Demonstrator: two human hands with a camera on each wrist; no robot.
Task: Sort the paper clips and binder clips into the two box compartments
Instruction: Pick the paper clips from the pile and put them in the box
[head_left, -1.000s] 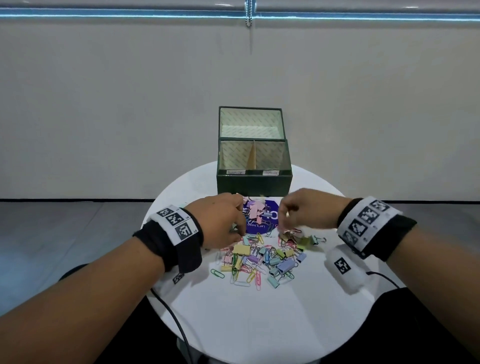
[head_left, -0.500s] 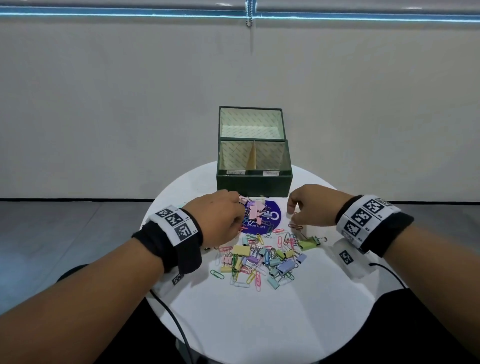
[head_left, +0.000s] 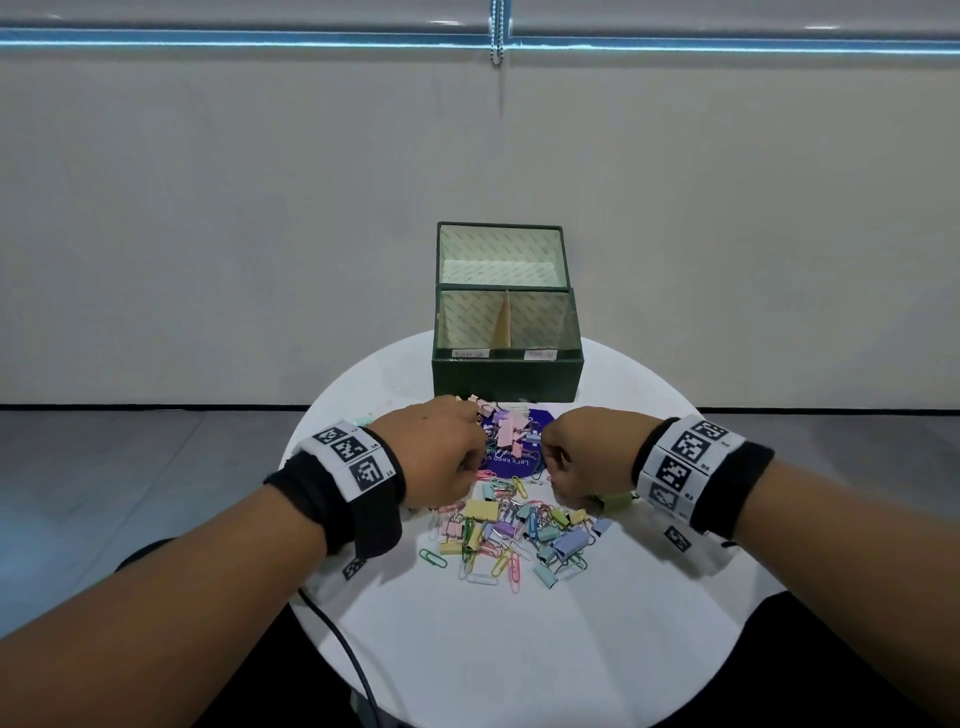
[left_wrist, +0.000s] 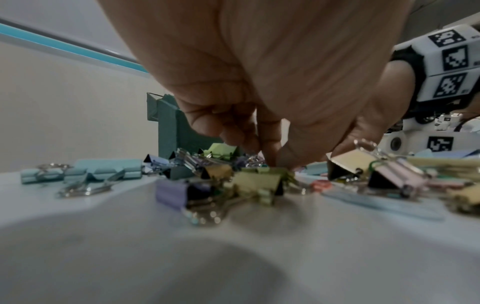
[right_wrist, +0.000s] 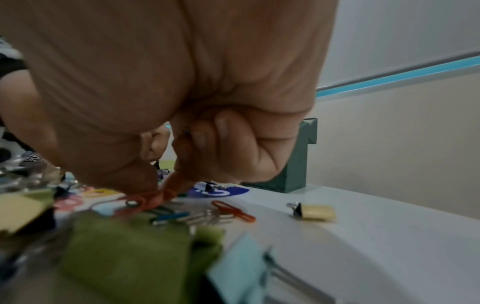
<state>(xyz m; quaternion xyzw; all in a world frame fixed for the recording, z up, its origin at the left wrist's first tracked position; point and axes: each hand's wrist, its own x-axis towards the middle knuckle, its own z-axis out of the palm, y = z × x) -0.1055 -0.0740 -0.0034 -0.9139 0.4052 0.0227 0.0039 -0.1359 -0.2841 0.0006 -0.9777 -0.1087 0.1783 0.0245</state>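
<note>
- Pastel binder clips (head_left: 567, 544) and paper clips (head_left: 511, 563) heaped on white table (head_left: 519, 639), near green two-compartment box (head_left: 506, 374).
- Right hand (right_wrist: 166, 86) pinches an orange paper clip (right_wrist: 145, 198).
- Left hand (left_wrist: 259, 67) fingertips curl into the pile; hold unclear.

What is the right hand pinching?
The right hand pinches an orange paper clip at one end, between thumb and fingertip.

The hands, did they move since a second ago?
The right hand lifted toward the box, then came back down onto the pile, where its fingertips now pinch an orange paper clip. The left hand barely moved, still picking in the clips. The green box and pile stayed put.
</note>
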